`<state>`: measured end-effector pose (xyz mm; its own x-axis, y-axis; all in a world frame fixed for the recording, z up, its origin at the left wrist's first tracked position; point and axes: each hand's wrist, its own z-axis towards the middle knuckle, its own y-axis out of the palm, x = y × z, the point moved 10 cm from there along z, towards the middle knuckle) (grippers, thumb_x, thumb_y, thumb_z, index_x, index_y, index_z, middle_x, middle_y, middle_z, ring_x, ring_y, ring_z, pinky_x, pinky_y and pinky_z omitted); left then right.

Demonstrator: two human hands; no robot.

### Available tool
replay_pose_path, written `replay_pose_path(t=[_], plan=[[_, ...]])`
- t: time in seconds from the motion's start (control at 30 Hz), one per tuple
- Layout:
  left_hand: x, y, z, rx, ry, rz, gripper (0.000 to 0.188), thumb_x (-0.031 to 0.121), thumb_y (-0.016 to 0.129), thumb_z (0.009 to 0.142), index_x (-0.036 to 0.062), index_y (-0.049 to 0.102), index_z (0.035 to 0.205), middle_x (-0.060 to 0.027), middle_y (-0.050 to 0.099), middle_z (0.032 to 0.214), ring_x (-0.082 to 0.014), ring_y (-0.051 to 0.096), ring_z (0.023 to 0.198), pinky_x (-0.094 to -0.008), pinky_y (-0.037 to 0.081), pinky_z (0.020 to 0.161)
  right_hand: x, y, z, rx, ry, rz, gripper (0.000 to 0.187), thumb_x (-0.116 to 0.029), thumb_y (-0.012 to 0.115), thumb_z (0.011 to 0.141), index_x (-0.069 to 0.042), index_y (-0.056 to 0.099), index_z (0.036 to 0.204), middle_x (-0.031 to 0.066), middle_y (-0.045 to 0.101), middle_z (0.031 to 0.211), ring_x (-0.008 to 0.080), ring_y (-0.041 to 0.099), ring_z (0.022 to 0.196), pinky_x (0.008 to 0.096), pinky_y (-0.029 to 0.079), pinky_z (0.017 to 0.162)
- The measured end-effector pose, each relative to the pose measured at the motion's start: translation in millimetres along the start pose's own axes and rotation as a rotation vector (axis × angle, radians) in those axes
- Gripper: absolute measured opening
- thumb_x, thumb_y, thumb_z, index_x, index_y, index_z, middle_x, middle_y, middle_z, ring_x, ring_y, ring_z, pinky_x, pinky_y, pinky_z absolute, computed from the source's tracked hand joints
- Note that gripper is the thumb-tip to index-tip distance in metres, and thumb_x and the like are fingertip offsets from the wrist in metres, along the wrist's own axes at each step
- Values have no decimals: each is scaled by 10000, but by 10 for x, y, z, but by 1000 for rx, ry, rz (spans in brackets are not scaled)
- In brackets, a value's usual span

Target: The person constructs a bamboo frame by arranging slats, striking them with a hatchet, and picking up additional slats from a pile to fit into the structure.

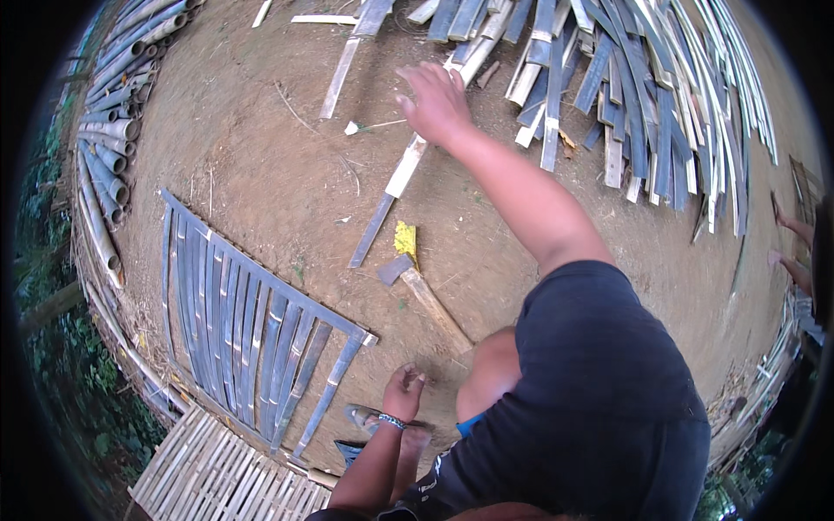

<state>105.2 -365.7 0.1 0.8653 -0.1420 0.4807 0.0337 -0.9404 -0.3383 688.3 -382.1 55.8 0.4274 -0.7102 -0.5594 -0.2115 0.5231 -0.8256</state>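
My right hand (434,100) reaches far forward, thumb and fingers apart, over a long bamboo strip (404,174) lying on the dirt. The hand hides part of the strip, and nothing shows in its fingers. Close to my body, my left hand (404,392) is loosely closed with its fingers curled and nothing visible in them; a beaded bracelet circles that wrist. Between the hands, a hatchet (426,300) with a wooden handle lies on the ground beside a yellow leaf (405,238). A panel of dark bamboo slats (252,321) lies to the left of my left hand.
A large pile of split bamboo strips (643,104) spreads across the far right. Round bamboo poles (113,156) are stacked at the far left. A slatted bamboo platform (217,469) stands at the near left. Another person's legs (795,247) show at the right edge.
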Motion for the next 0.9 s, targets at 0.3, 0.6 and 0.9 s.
replay_pose_path(t=[0.3,0.6,0.9], plan=[[199,166,115,-110,101,167,421,156,701,954,-36,569,1304,-174,689,1215,-251,679,1126,-354,531,963,1470,-678,-1768,-60,396,-396,510,-310,600,978,-114,521,1441,86,396,1575,284,254,1513,552,139,1254],[602,46,257,-88,215,156,424,189,741,917,-23,611,1260,-179,701,1152,-256,708,1044,-357,548,888,1839,-915,-1990,63,486,-386,469,-267,654,949,-97,564,1377,102,481,1489,301,398,1414,507,375,1147],[512,-111,169,-69,217,212,427,205,723,928,-6,612,1282,-176,694,1194,-250,705,1067,-365,543,885,1558,-950,-1248,276,658,100,529,-296,713,900,-73,563,1355,171,582,1351,363,564,1264,463,462,1061]])
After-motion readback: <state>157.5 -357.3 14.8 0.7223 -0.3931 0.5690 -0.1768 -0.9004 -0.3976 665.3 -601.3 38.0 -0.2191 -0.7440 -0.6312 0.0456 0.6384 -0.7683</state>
